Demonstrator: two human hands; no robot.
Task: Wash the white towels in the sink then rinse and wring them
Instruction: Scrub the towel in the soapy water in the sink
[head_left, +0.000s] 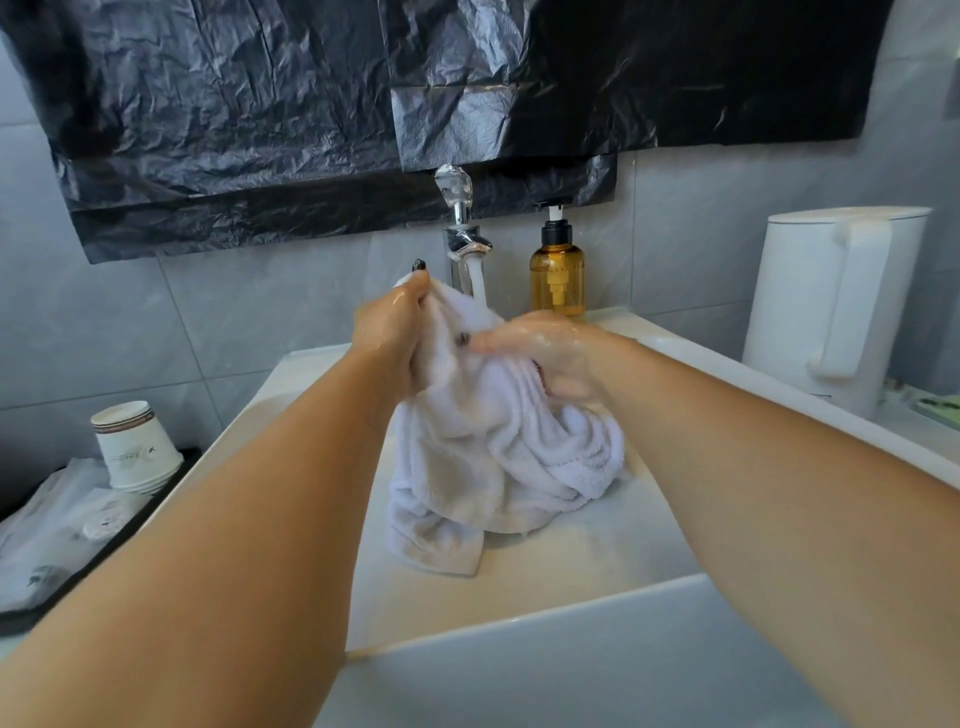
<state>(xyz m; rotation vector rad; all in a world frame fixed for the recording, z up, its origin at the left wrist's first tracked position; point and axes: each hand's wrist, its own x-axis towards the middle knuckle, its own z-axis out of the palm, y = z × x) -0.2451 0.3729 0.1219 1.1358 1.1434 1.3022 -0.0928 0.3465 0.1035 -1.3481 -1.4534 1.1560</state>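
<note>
A wet white towel (483, 457) hangs bunched above the white sink (571, 582), its lower folds touching the basin floor. My left hand (395, 332) grips the towel's upper edge just left of the chrome tap (462, 239). My right hand (550, 353) holds the bunched top of the towel from the right, fingers curled into the cloth. Both hands are wet and soapy. Water runs from the tap in a stream (479, 286) onto the towel between my hands.
An amber pump bottle (557, 275) stands on the sink's back rim right of the tap. A white kettle (831, 306) stands at the right. Stacked paper cups (136, 447) and packets on a dark tray (57, 525) are at the left. Black plastic sheeting (363, 104) covers the wall above.
</note>
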